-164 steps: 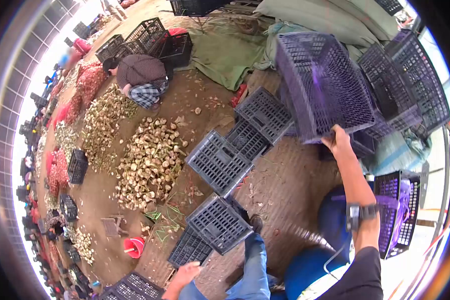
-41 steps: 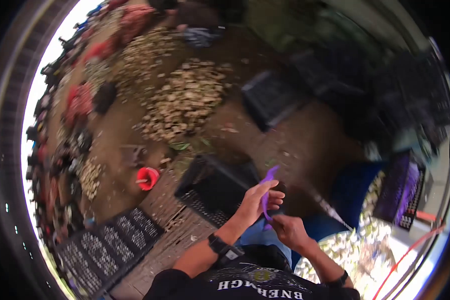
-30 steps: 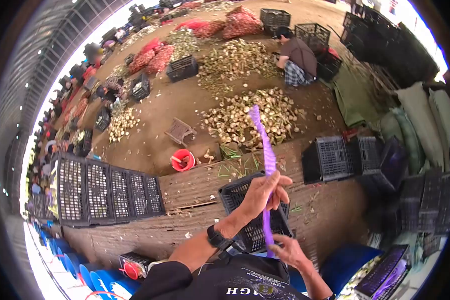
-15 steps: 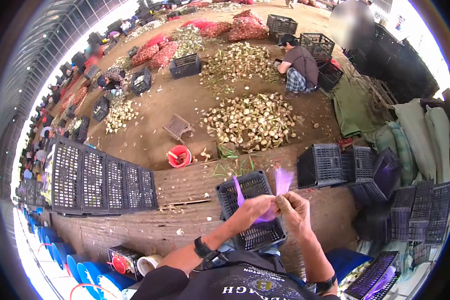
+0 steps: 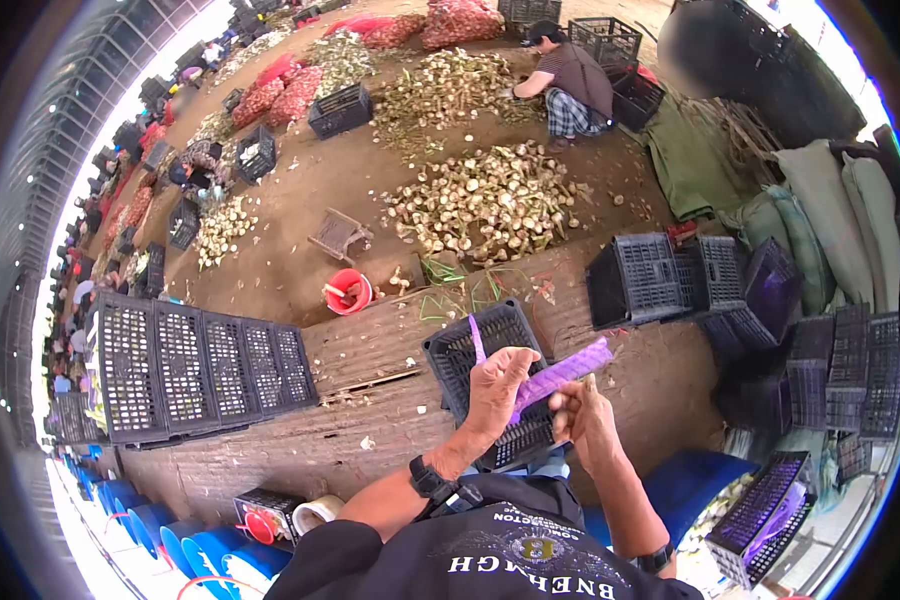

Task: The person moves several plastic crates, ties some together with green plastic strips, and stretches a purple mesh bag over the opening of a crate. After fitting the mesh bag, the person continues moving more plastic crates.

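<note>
My left hand [image 5: 495, 395] is closed around a strip of purple mesh netting [image 5: 567, 370], which stretches out to the upper right as a flattened tube. Just under that strip is my right hand [image 5: 584, 420], fingers curled and fingertips right at the netting's lower edge; I cannot tell what is pinched in them. Both hands are over a black plastic crate [image 5: 452, 385] in front of my body. A narrow purple strip [image 5: 477, 340] shows against the crate's far part, above my left hand.
Black crates stand in a row [image 5: 185, 370] at left and in a group [image 5: 640, 280] at right. Beyond the wooden boards [image 5: 370, 400] are a red bucket [image 5: 347, 292], a small stool [image 5: 340, 234] and a heap of bulbs [image 5: 485, 205]. A person [image 5: 575, 85] squats behind the heap.
My hands have moved apart, the left now higher and the right lower. The netting, bunched and blurred between them before, is now spread as a flat tube. The view has shifted slightly.
</note>
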Demonstrator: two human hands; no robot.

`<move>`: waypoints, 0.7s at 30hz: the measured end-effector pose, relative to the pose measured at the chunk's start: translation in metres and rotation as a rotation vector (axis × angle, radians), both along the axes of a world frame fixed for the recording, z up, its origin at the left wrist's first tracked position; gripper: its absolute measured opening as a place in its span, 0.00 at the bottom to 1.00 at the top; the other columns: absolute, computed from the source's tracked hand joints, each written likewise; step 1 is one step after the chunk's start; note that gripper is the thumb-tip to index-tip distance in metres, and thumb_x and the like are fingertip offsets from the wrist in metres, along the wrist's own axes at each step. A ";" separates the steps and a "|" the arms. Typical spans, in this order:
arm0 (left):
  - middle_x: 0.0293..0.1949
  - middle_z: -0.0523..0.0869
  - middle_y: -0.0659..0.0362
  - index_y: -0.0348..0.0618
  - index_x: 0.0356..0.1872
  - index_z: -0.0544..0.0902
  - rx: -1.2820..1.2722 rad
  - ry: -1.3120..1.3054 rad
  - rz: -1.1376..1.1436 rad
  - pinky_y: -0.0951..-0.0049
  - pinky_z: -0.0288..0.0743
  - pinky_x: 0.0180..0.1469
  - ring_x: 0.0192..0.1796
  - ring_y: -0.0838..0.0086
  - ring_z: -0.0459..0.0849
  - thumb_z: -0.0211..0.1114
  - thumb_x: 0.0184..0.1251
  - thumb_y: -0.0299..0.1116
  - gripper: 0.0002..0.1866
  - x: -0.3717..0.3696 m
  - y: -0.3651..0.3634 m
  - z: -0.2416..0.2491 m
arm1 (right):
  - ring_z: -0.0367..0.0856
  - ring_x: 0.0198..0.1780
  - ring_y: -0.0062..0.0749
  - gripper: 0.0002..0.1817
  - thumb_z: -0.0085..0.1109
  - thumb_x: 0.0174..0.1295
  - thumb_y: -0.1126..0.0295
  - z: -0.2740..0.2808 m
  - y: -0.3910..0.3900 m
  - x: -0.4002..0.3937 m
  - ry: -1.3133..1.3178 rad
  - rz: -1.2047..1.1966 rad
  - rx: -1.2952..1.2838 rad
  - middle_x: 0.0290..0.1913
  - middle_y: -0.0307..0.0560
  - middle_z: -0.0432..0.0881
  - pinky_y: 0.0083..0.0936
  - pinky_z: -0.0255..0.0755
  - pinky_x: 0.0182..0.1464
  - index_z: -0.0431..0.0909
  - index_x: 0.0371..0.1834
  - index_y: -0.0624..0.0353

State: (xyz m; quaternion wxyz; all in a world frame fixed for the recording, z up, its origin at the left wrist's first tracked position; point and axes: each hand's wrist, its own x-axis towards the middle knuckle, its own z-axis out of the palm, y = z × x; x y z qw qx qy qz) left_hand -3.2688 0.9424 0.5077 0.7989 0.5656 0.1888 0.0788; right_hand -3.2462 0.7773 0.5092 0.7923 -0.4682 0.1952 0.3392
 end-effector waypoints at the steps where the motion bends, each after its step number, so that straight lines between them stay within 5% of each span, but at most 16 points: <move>1: 0.27 0.75 0.73 0.37 0.40 0.84 -0.002 0.005 -0.012 0.86 0.61 0.30 0.29 0.91 0.68 0.63 0.73 0.47 0.19 -0.002 -0.002 -0.001 | 0.74 0.18 0.20 0.25 0.51 0.72 0.48 0.004 0.003 0.002 0.005 -0.012 -0.002 0.21 0.38 0.77 0.16 0.70 0.20 0.77 0.48 0.64; 4: 0.29 0.75 0.73 0.37 0.40 0.83 0.047 0.027 -0.179 0.87 0.62 0.29 0.30 0.91 0.68 0.64 0.73 0.45 0.18 -0.013 -0.003 -0.005 | 0.73 0.19 0.16 0.13 0.56 0.72 0.64 0.014 0.007 0.010 -0.366 -0.035 -0.048 0.22 0.37 0.78 0.14 0.67 0.21 0.80 0.44 0.64; 9: 0.25 0.78 0.68 0.35 0.40 0.83 -0.103 -0.044 -0.279 0.85 0.66 0.28 0.27 0.87 0.72 0.65 0.71 0.45 0.18 -0.016 -0.005 0.004 | 0.70 0.20 0.11 0.10 0.59 0.70 0.69 0.026 0.015 0.013 -0.485 0.033 -0.179 0.22 0.33 0.76 0.13 0.63 0.22 0.83 0.34 0.63; 13: 0.27 0.83 0.64 0.34 0.36 0.84 0.133 -0.039 -0.308 0.82 0.72 0.30 0.28 0.84 0.78 0.62 0.74 0.39 0.15 -0.008 0.008 0.011 | 0.70 0.21 0.12 0.10 0.60 0.70 0.68 0.022 0.013 0.007 -0.634 0.093 -0.303 0.22 0.33 0.77 0.13 0.64 0.22 0.83 0.33 0.63; 21: 0.29 0.88 0.56 0.40 0.35 0.83 -0.233 -0.007 0.280 0.74 0.82 0.29 0.25 0.74 0.85 0.61 0.73 0.38 0.12 0.017 0.050 -0.003 | 0.68 0.19 0.14 0.10 0.59 0.70 0.69 0.005 -0.007 -0.005 -0.476 -0.127 -0.304 0.23 0.35 0.75 0.15 0.61 0.22 0.82 0.34 0.64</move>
